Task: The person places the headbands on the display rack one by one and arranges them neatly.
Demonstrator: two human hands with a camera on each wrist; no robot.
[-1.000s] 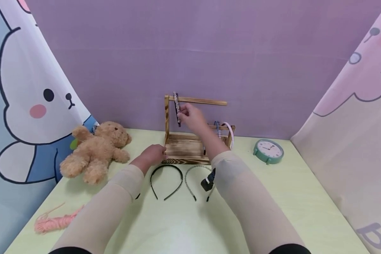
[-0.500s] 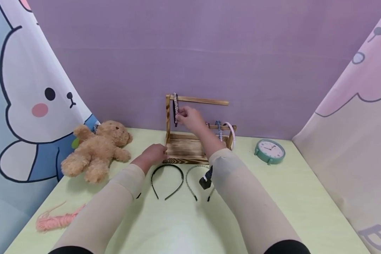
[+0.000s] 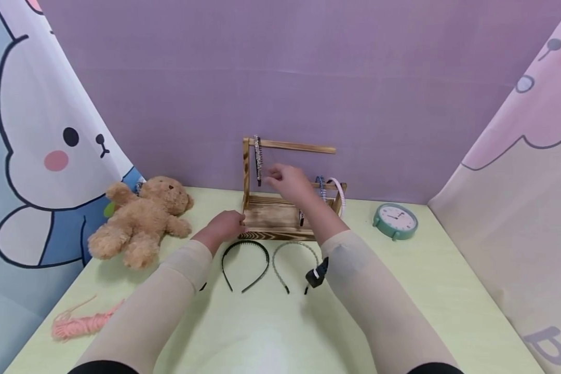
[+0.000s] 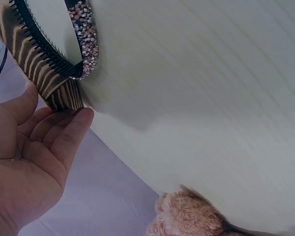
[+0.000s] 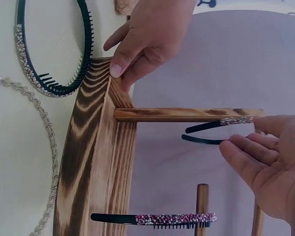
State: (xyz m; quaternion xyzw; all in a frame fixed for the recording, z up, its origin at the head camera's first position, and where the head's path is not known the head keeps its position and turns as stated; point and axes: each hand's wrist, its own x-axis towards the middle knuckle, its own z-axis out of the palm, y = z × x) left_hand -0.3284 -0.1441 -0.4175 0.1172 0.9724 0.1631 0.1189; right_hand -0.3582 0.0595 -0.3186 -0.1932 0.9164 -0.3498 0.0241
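Observation:
A wooden rack (image 3: 266,218) stands at the back of the table, and my left hand (image 3: 225,226) grips its front left corner, thumb on the front board in the right wrist view. On the rack's upper bar hangs a glittery black toothed headband (image 3: 258,156). My right hand (image 3: 290,183) is just right of that headband, its fingers loosely extended and holding nothing. The lower bar carries a blue headband (image 3: 321,188), a pale pink headband (image 3: 340,195) and a pink-sequined headband (image 5: 174,219). Before the rack lie a black toothed headband (image 3: 245,244) and a silvery braided headband (image 3: 295,244).
A brown teddy bear (image 3: 145,221) lies left of the rack, with a skein of pink yarn (image 3: 81,326) nearer the front. To the right lies a green round clock (image 3: 395,222). A purple cloth backdrop (image 3: 290,78) rises behind the table.
My right hand has let go of the glittery headband and moved slightly right and down. The headband stays hanging on the upper bar. My left hand keeps its grip on the rack.

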